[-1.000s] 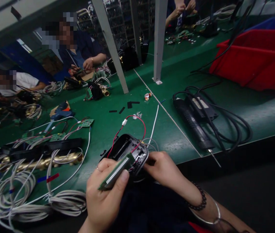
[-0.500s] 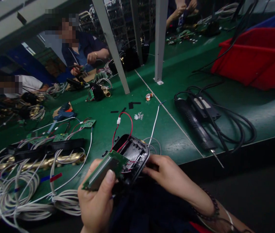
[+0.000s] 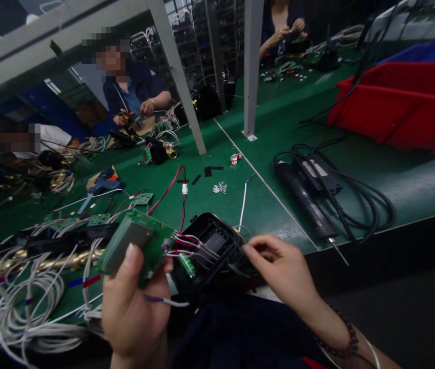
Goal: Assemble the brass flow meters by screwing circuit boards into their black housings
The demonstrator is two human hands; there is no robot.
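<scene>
My left hand [image 3: 136, 307] grips a green circuit board [image 3: 159, 225] with a grey display panel, thumb on its face. Red and white wires run from the board into an open black plastic housing [image 3: 217, 236]. A green cylinder [image 3: 187, 265] lies at the housing's left side. A red and black wire pair with a white connector [image 3: 185, 189] loops behind the board. At the housing's right edge is my right hand [image 3: 282, 266], thumb and forefinger pinched together beside a thin grey wire; what they hold, if anything, is hidden.
A black electric screwdriver [image 3: 307, 200] with coiled cable lies right, below a red bin [image 3: 390, 107]. Bundled grey cables [image 3: 44, 287] and brass pipe parts fill the left. Small screws [image 3: 220, 188] and black strips lie behind the housing. Metal posts [image 3: 253, 72] stand farther back; co-workers sit opposite.
My left hand has moved left with the board, turning it away from the housing, so the wires and green cylinder show. My right hand has shifted slightly right, off the housing's edge.
</scene>
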